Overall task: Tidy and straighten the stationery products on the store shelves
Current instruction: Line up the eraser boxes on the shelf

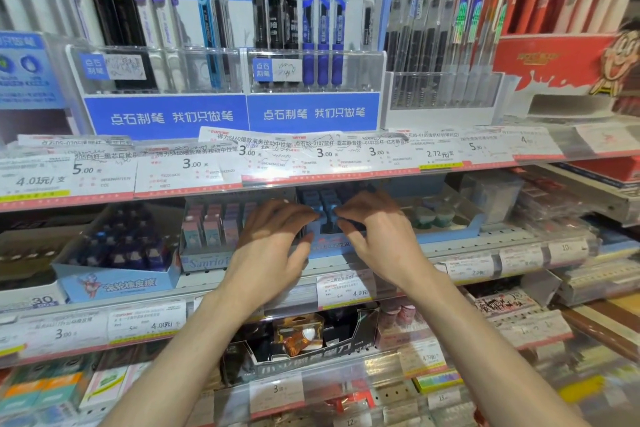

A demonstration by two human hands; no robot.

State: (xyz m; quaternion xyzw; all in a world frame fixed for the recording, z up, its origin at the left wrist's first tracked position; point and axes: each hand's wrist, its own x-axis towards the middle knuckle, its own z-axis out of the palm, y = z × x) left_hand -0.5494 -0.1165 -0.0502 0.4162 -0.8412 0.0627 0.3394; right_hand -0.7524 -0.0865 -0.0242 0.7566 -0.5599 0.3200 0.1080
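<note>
While both forearms reach up and forward under the price-tag rail (pixel 311 163), the hands meet at a blue display box (pixel 329 246) on the middle shelf (pixel 502 239). The small blue packs (pixel 320 199) stand in rows inside this box, directly between the two grips and just behind the fingertips. The left hand (pixel 277 236) lies palm down, its fingers curled, its fingertips touching a pack at the front of the rows; its thumb points towards the box front. The right hand (pixel 375 230) mirrors it, its fingers bent and pinching the same cluster from the other side. Both grips are narrow, closed onto the packs. A box of pink and purple packs (pixel 211 229) stands just left of the blue box.
</note>
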